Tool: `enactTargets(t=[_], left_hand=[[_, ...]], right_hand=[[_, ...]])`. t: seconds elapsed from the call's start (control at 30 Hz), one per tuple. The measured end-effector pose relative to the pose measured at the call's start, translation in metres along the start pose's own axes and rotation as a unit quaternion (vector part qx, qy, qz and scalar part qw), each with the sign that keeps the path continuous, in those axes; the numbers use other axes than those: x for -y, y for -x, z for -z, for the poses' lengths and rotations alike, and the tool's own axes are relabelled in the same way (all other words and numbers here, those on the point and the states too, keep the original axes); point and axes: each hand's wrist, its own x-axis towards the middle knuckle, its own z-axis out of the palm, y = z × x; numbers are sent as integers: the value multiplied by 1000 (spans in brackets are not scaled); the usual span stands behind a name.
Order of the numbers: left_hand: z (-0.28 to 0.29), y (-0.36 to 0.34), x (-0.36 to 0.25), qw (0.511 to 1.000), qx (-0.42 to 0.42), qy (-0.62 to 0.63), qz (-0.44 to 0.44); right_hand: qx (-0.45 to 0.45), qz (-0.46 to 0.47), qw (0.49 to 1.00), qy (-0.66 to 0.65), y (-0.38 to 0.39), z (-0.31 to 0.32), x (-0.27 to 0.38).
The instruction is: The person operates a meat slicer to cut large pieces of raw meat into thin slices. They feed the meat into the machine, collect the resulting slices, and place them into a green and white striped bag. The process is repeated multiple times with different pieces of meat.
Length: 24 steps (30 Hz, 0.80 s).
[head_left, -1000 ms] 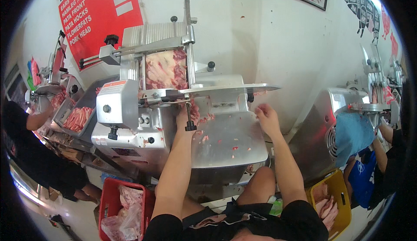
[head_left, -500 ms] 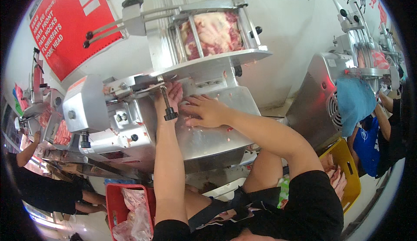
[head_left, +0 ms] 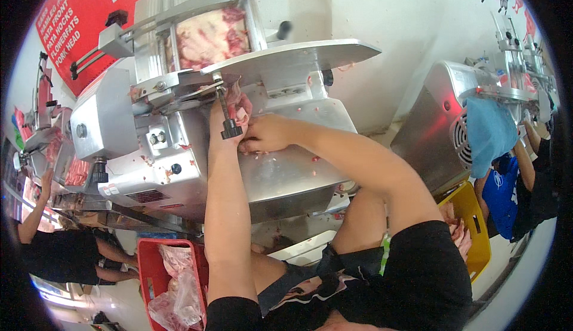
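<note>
A steel meat slicer stands in front of me, with a block of raw pink meat clamped in its carriage. My left hand reaches up under the flat steel guard, beside a black-knobbed lever, and holds thin pink meat slices. My right hand lies against it on the steel receiving tray, fingers curled on the same slices. Small meat scraps dot the tray.
A red crate with a plastic bag of meat sits low at the left. A yellow crate holds meat at the right, by a second slicer and a person in a blue cap. Another person works at the left.
My right hand has come from the tray's right edge to my left hand under the guard. The view has swung closer and tilted; the left hand stays at the slices.
</note>
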Motion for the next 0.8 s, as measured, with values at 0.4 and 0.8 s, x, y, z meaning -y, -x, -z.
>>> enactTargets(t=[0.4, 0.8], left_hand=[[-47, 30, 52, 894, 70, -443, -16], [-6, 5, 17, 978, -19, -170, -118]], right_hand=[[-246, -40, 960, 128, 174, 3, -60], [-368, -91, 920, 97, 141, 3, -32]])
